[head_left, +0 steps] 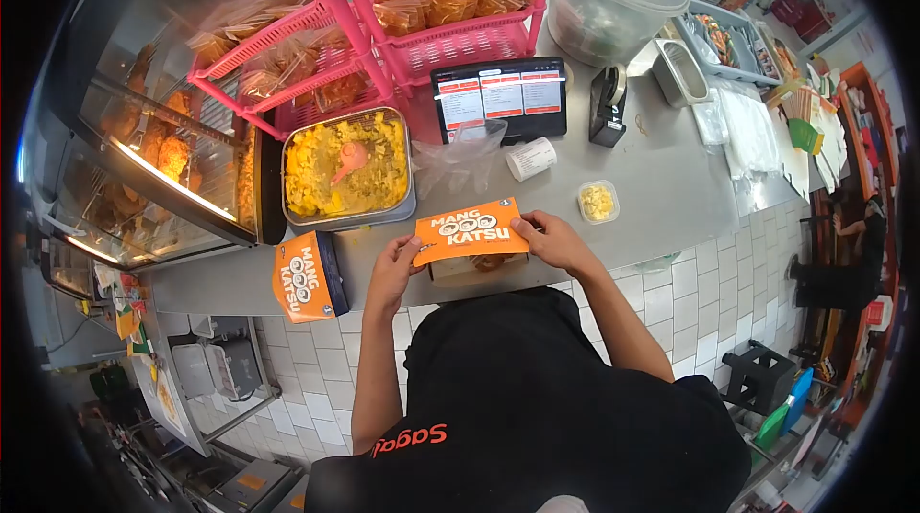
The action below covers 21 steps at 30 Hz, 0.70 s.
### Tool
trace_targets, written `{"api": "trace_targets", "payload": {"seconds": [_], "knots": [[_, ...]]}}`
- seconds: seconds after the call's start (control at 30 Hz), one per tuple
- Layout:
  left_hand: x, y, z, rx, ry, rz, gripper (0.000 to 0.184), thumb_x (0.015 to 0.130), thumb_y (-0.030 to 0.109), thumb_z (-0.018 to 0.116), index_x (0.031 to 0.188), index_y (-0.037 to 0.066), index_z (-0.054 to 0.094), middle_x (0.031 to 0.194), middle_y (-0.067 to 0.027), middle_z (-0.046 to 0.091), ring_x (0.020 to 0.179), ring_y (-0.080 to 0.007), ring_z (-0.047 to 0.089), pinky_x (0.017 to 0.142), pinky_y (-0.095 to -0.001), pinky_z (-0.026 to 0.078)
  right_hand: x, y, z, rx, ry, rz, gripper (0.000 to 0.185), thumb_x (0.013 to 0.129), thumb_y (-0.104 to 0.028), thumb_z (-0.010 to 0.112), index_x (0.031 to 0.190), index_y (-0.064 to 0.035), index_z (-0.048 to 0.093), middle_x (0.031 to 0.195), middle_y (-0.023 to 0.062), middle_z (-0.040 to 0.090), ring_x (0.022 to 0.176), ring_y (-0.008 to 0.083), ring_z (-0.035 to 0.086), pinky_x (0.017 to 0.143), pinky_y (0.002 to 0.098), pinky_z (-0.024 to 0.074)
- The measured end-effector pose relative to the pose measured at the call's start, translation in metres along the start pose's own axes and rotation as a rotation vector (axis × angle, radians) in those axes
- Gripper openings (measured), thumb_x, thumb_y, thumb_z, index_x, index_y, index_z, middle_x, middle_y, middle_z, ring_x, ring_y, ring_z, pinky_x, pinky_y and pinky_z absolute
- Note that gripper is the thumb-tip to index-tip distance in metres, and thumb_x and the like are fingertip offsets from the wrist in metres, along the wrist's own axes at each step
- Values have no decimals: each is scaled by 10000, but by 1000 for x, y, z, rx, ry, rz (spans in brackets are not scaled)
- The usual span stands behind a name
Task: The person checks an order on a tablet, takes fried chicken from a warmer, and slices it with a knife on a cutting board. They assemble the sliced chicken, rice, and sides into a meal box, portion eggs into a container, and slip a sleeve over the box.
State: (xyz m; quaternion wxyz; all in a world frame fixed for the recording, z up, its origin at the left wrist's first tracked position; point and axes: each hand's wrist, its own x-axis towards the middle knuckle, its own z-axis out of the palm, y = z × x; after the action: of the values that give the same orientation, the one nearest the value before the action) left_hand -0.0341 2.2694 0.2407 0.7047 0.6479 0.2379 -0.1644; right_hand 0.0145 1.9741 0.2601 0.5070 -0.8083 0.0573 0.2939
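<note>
An orange box lid printed "MANG KATSU" [470, 230] is held at its two ends over a box. My left hand [395, 266] pinches the left end, and my right hand [553, 238] grips the right end. Beneath the lid the open box [476, 273] shows some brown food at its front. A second orange and dark blue box [305, 278] stands to the left. Behind my left hand is a metal tray of yellow food [346, 168] with a pink scoop in it. To the right of my right hand sits a small clear cup of yellow food [598, 202].
A tablet [499, 101], a receipt roll [531, 159] and a black dispenser [608, 107] stand behind on the metal counter [661, 168]. Pink racks [460, 63] hold bagged items. A heated glass display [163, 149] is at left. Another person [843, 259] is far right.
</note>
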Motion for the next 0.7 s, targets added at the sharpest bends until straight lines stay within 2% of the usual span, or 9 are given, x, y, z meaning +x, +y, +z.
{"api": "trace_targets", "payload": {"seconds": [0.1, 0.17, 0.23, 0.3, 0.37, 0.43, 0.67, 0.7], "knots": [[-2, -3, 1, 31, -5, -8, 496, 946, 374, 618, 1250, -12, 551, 1092, -92, 622, 1009, -141, 587, 849, -294, 501, 3, 8, 7, 8, 34, -30, 569, 947, -441, 529, 1227, 50, 589, 1112, 228, 658, 1050, 322, 633, 921, 385, 477], [-1, -4, 3, 51, -9, -11, 504, 946, 371, 616, 1259, -19, 549, 1092, -89, 621, 1010, -139, 585, 855, -287, 494, 6, 12, 13, -140, 158, -108, 514, 959, -386, 492, 1205, 54, 592, 1066, 244, 659, 1023, 356, 632, 904, 410, 477], [0, -5, 6, 42, 21, 9, 476, 946, 360, 613, 1213, -33, 587, 1018, -62, 629, 925, -111, 573, 799, -254, 472, 9, 11, 14, -135, 178, -132, 488, 965, -371, 476, 1162, 57, 601, 1037, 254, 657, 1004, 377, 627, 891, 425, 474], [4, -7, 5, 110, 27, 8, 460, 947, 358, 611, 1183, -38, 605, 972, -47, 628, 865, -99, 555, 761, -245, 457, 13, 8, 14, -128, 200, -154, 467, 970, -356, 460, 1120, 59, 610, 1008, 264, 654, 985, 399, 621, 877, 441, 472], [5, -7, 5, 182, 32, 6, 447, 948, 355, 609, 1152, -42, 624, 925, -32, 627, 806, -87, 538, 723, -236, 442, 19, 5, 13, -172, 192, -96, 439, 978, -350, 442, 1012, 54, 613, 970, 277, 645, 946, 422, 611, 855, 466, 463], [6, -5, 7, 185, 74, 1, 442, 950, 362, 605, 1112, -47, 640, 868, -14, 618, 733, -76, 501, 682, -233, 420, 24, 7, 14, -163, 202, -118, 430, 979, -347, 442, 987, 49, 609, 962, 275, 646, 937, 424, 611, 848, 472, 461], [10, -13, 15, 107, 81, -3, 416, 976, 353, 561, 1086, -39, 645, 908, -29, 641, 755, -85, 544, 698, -270, 455, 34, 23, 19, -217, 233, -244, 383, 990, -314, 431, 965, 34, 590, 945, 258, 629, 873, 442, 594, 816, 498, 458], [11, -15, 16, 118, 112, 6, 403, 984, 340, 543, 1055, -43, 649, 894, -52, 643, 764, -122, 564, 718, -291, 466, 33, 24, 22, -216, 231, -245, 383, 990, -314, 431, 965, 34, 590, 945, 258, 629, 873, 442, 594, 816, 498, 458]]}}
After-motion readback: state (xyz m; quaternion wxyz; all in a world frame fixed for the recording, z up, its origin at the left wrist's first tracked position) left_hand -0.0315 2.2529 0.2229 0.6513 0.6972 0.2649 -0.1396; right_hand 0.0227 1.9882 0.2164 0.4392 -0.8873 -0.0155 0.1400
